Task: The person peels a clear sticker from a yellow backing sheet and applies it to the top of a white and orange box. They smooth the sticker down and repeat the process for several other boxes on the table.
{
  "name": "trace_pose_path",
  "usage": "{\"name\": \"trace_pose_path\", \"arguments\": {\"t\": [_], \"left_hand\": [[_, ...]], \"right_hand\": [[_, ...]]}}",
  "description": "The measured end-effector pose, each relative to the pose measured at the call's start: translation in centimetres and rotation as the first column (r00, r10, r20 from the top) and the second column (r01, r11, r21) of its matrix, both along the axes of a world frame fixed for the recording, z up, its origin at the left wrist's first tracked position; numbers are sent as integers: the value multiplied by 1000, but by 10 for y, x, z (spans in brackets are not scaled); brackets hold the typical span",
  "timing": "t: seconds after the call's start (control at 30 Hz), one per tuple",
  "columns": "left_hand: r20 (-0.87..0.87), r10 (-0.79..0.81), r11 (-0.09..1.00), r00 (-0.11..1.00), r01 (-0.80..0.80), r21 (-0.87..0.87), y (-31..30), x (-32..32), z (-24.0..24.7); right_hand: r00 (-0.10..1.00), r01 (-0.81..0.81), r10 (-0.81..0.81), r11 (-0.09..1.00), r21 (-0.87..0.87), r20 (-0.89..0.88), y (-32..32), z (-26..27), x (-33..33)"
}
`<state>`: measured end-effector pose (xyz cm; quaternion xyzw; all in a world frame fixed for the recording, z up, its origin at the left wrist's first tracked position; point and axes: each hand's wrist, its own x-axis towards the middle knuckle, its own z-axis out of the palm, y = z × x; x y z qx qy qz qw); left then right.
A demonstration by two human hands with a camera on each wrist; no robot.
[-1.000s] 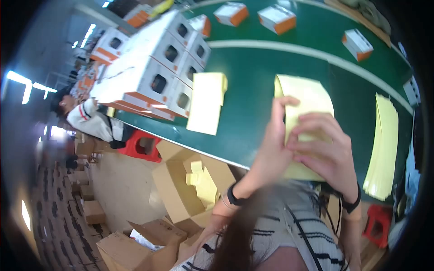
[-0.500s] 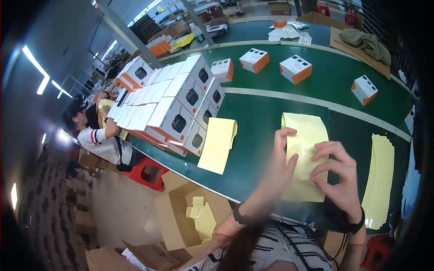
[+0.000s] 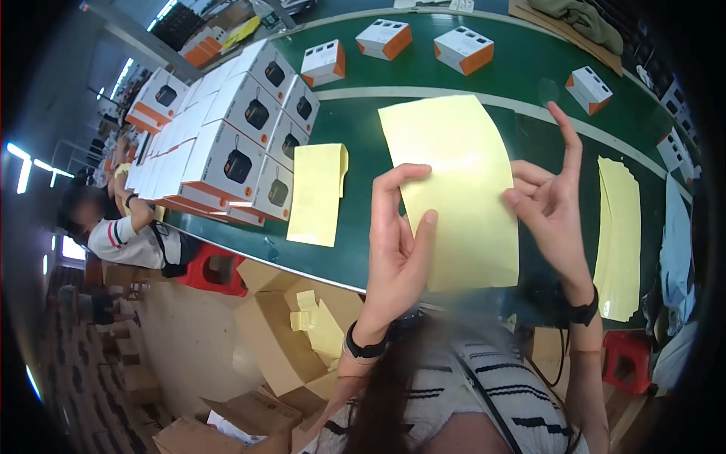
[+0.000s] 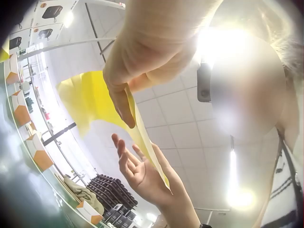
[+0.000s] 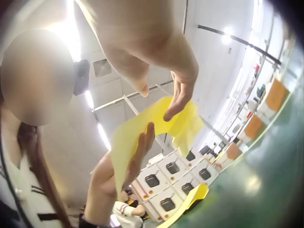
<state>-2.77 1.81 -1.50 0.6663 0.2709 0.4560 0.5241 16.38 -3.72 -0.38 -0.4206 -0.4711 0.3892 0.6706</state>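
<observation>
A glossy yellow paper sheet (image 3: 469, 204) is held above the green table, bowed along its length. My left hand (image 3: 397, 234) grips its left edge, with the index fingertip and thumb showing on the front face. In the left wrist view the edge of the sheet runs between those fingers. At the right edge, my right hand (image 3: 556, 200) pinches it between the thumb and the lower fingers, which are partly behind the sheet. My right index finger points up, with a faint clear round piece (image 3: 550, 91) showing at its tip.
Stacked white-and-orange boxes (image 3: 234, 113) stand at the left, with single boxes (image 3: 463, 50) farther back. Yellow sheets lie left (image 3: 314, 197) and right (image 3: 616, 234) of my hands. Below the table edge, an open carton (image 3: 272, 337) contains yellow pieces. Another person (image 3: 125, 234) sits at the left.
The yellow sheet has lifted and tilted up from the table. My left hand now grips its left edge. My right hand has moved from its face to its right edge, index finger raised.
</observation>
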Motion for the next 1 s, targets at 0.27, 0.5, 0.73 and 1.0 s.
{"name": "trace_pose_path", "arguments": {"t": [0.27, 0.5, 0.73, 1.0], "left_hand": [[0, -60, 994, 998, 60, 86, -5, -7, 2], [-18, -49, 996, 999, 50, 78, -10, -8, 0], [77, -88, 996, 993, 86, 26, -23, 4, 13], [91, -113, 981, 989, 96, 171, -14, 6, 14]], "right_hand": [[990, 139, -138, 990, 21, -17, -14, -11, -31], [634, 448, -527, 847, 287, 566, -26, -19, -31], [639, 157, -484, 843, 514, 599, -24, -13, -27], [621, 89, -437, 864, 496, 650, -21, -14, -22]]}}
